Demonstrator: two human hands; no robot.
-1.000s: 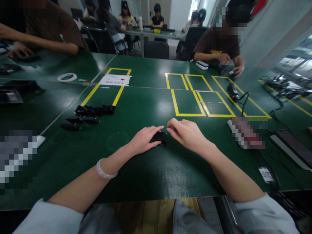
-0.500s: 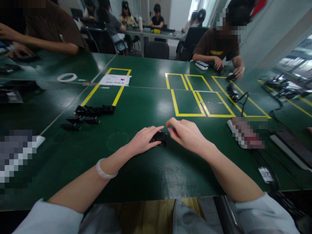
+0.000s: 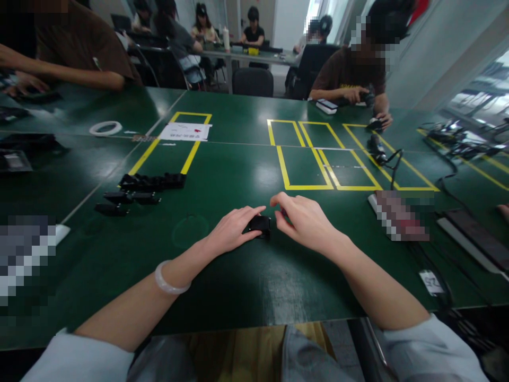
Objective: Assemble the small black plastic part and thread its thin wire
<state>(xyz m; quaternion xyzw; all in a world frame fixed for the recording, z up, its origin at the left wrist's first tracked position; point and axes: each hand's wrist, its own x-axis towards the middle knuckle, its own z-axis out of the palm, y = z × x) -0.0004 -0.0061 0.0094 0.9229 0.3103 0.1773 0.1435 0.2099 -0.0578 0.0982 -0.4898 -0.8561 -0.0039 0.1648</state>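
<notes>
A small black part [image 3: 260, 225] lay on the green table [image 3: 238, 286] at lower centre of the frame, largely hidden beneath the left hand [image 3: 233, 229], whose fingers rested flat over it and pressed it down rather than closing around it. The right hand [image 3: 306, 222] stood just beside the part on its right, thumb and forefinger pinched together at its upper right corner; whether they gripped a piece of the part or only touched it could not be made out. A pale bangle [image 3: 169, 278] circled the left wrist. The shape of the part was too dark and too covered to tell. Blurred patches concealed an object at the left edge and another at centre right. The table was glossy, with ceiling lights reflected in it, and marked with yellow tape rectangles [image 3: 306, 167] above the hands and a further yellow outline at upper left that held a white sheet [image 3: 185, 131]. A group of black parts [image 3: 139, 188] lay at centre left, well apart from the hands, and a white tape ring [image 3: 105, 128] lay farther up. A black cable [image 3: 392, 164] and devices lay at right. Other seated people worked at upper left and upper right, and more sat at a far table. Bare table surrounded the hands on all sides, and its near edge ran across the bottom of the frame.
</notes>
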